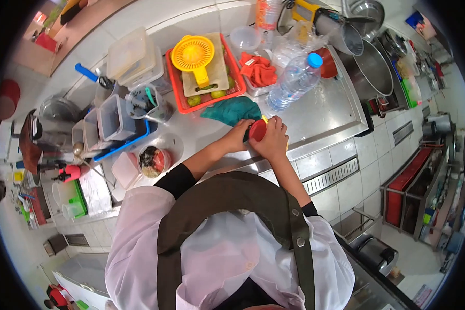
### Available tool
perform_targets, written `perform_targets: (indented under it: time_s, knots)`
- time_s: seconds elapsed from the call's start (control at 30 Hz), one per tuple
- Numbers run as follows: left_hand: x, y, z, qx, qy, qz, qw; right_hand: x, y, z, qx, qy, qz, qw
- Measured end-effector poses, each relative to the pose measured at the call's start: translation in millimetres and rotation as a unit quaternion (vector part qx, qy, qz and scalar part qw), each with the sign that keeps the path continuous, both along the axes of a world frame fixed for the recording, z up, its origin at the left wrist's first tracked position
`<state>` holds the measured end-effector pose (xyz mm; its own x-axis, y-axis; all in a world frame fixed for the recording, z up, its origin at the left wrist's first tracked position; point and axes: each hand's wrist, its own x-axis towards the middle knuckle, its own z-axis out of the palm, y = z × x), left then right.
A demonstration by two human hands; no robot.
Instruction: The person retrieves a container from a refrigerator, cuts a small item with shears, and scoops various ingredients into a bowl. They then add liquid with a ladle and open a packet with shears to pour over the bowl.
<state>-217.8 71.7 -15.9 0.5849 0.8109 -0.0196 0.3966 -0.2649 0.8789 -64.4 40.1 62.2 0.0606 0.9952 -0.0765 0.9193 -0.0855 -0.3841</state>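
Note:
Over the front of the steel counter, my two hands meet around a small red round piece (257, 130) that looks like a cup or lid. My right hand (275, 138) is closed about it, and a bit of yellow shows at its upper edge. Against its left side, my left hand (236, 135) is closed on something dark, mostly hidden by the fingers. A green cloth (233, 110) lies just beyond my left hand. Beyond my right hand stands a large clear water bottle (294, 82) with a blue cap.
A red basket (173, 88) holds limes, a cutting board (212, 64) and a yellow citrus juicer (192, 53). To the left are a tub of chopped food (153, 161), plastic containers (116, 118) and a clear jug (149, 102). A red cloth (258, 70) sits in a tray behind the bottle.

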Motion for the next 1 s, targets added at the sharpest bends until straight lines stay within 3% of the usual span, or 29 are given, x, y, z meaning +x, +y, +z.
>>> perform_targets:
  time_s: [0.1,0.2,0.3,0.43,0.57,1.0]
  knots:
    - [2,-14,-7,0.052,-0.064,0.03,0.996,-13,-6,-1,-0.045,-0.038,0.015,0.998]
    - [0,-10,14,0.121,-0.036,-0.004,0.992,-5,-7,-8,-0.057,-0.012,0.01,0.998]
    - [5,4,48,0.201,0.111,-0.07,0.971,20,-11,-24,-0.016,0.025,0.035,0.999]
    - [34,25,53,0.261,0.231,-0.183,0.919,39,-12,-60,0.039,0.114,0.067,0.991]
    - [59,27,77,0.197,0.41,-0.279,0.846,41,-10,-46,0.011,0.174,0.069,0.982]
    - [72,0,68,0.273,0.479,-0.257,0.794,53,-15,-34,0.028,0.208,0.068,0.975]
